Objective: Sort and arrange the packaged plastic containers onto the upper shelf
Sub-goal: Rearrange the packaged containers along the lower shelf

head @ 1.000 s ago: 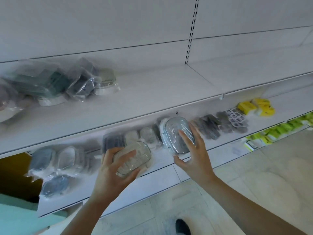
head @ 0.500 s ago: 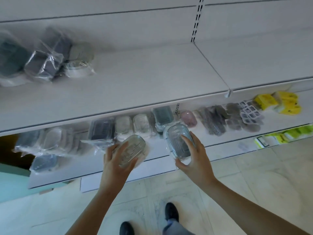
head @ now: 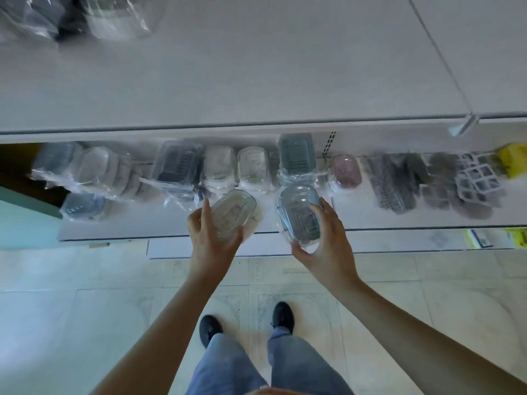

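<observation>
My left hand grips a clear oval packaged container just in front of the lower shelf. My right hand grips a blue-grey oval packaged container beside it, thumb below and fingers over its right side. A row of wrapped containers lies along the back of the lower shelf. The upper shelf spreads wide and white above, with a few wrapped containers at its far left.
Grey mesh items, a white grid piece and yellow packs lie at the lower shelf's right end. A teal block stands at the left. My feet are on the tiled floor.
The view has tilted down, so my legs and feet show. Both hands have drawn their containers slightly off the lower shelf toward me.
</observation>
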`<state>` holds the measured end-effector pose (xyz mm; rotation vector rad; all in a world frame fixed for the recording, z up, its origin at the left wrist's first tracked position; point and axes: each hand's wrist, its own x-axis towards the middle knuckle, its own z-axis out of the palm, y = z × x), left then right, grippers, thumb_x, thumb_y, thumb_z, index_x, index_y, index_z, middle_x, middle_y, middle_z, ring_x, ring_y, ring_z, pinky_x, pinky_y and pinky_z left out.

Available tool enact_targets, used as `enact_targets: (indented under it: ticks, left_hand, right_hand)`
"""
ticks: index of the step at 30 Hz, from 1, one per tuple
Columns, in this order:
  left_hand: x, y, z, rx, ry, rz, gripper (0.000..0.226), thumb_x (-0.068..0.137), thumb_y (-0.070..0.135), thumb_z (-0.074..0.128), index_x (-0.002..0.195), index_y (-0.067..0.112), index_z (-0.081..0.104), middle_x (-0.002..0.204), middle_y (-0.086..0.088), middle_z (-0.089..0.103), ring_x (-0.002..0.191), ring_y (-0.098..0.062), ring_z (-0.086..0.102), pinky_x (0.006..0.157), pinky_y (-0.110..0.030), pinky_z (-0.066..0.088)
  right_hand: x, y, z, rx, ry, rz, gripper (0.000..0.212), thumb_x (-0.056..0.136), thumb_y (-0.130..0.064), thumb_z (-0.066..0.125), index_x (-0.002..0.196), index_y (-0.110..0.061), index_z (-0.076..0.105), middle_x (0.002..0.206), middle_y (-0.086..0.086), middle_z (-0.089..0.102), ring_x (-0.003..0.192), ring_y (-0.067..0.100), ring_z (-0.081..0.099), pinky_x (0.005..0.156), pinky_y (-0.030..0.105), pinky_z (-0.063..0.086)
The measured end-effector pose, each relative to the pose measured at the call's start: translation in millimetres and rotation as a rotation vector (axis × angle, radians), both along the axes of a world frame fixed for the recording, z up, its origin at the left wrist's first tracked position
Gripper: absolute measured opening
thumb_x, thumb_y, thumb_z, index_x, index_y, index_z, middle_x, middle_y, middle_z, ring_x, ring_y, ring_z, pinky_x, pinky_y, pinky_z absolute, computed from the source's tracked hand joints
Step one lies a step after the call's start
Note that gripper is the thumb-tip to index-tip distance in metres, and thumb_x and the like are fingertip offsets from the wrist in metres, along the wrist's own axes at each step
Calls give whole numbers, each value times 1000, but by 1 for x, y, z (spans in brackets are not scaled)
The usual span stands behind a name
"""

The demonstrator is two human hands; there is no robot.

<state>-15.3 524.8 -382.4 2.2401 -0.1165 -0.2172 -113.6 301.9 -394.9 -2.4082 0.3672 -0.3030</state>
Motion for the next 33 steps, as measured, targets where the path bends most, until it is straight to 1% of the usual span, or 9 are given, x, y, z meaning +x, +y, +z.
enact_targets:
  ticks: [3,7,11,14,17,22,25,29,33]
  left_hand:
    - [2,6,-6,-37,58,135,91,85,33,76,156,18,20,135,-1,29,128,-24,38,109,-39,42]
    - [2,37,-11,-54,74,273,95,84,36,77,157,13,20,136,-2,28,126,-20,39,103,-26,37]
    - [4,77,-15,-33,69,360,96,80,37,80,154,11,26,133,-3,29,122,-18,40,103,-26,37]
    - [8,108,-20,-33,59,407,81,76,37,83,142,14,41,127,2,29,121,-19,43,102,-28,40]
    - [15,141,-23,-37,62,423,76,74,37,85,135,14,46,126,3,31,120,-19,45,101,-30,43]
    - [26,207,-31,-39,63,521,77,74,38,84,137,15,46,129,1,33,122,-18,45,100,-28,41]
    - [34,253,-36,-27,85,577,78,77,39,82,140,15,43,129,3,31,119,-14,44,94,-22,38]
    - [44,308,-48,-27,108,642,81,79,42,80,143,15,39,129,5,29,122,-14,43,95,-22,38]
    - [52,356,-64,-21,131,719,84,81,43,78,147,12,37,136,0,30,126,-14,41,97,-19,34]
  right_hand:
    - [18,10,-8,7,3,35,82,80,-40,78,149,-22,36,161,1,30,139,20,40,98,28,45]
    - [52,37,-15,15,-18,69,81,81,-39,77,148,-19,38,159,6,33,138,25,42,97,31,45]
    - [84,75,-19,-3,-40,131,79,81,-40,76,147,-15,41,157,10,36,138,25,42,97,31,45]
    - [101,108,-20,-31,-35,168,79,80,-40,76,146,-14,41,157,10,37,137,26,44,96,33,48]
    - [116,145,-22,-27,-36,183,78,80,-41,74,146,-14,42,156,9,38,136,27,45,97,36,49]
    - [140,217,-30,-25,-7,291,80,81,-43,74,146,-13,40,153,11,40,135,29,46,101,44,51]
    - [162,267,-39,-58,13,370,84,81,-45,74,147,-8,39,151,15,43,135,31,46,103,48,48]
    - [201,327,-53,-173,33,420,87,80,-50,72,147,-5,40,149,15,47,133,31,47,104,44,44]
    - [241,385,-68,-229,115,522,92,79,-58,60,151,-7,34,150,15,46,129,33,48,104,43,43]
